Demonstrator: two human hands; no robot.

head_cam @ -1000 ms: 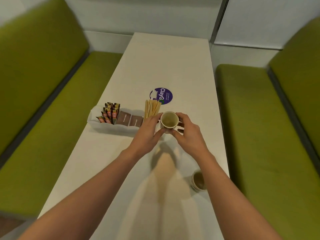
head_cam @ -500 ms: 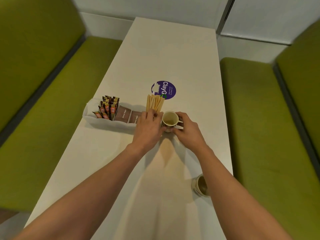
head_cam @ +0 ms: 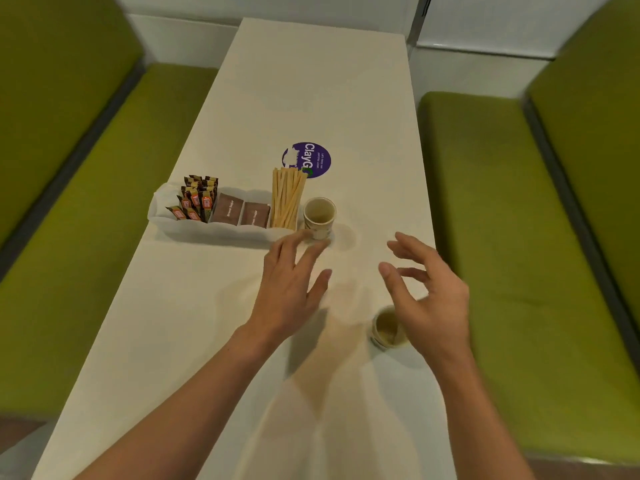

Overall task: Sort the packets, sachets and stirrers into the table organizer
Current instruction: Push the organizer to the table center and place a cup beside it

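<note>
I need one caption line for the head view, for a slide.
Both hands, left and right, open above table; organizer filled, cup beside it.

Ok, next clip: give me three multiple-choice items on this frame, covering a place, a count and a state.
1. Where do the pale wooden stirrers stand?
A. right end of the white scalloped table organizer
B. left end
C. flat on the table

2. How many small paper cups show?
A. one
B. two
C. four

3. What are the hands doing?
A. both grip a cup
B. one holds a sachet
C. both open, holding nothing

Answers:
1 A, they stand beside the far cup.
2 B, that one and the near cup.
3 C, left hand and right hand show spread fingers.
</note>
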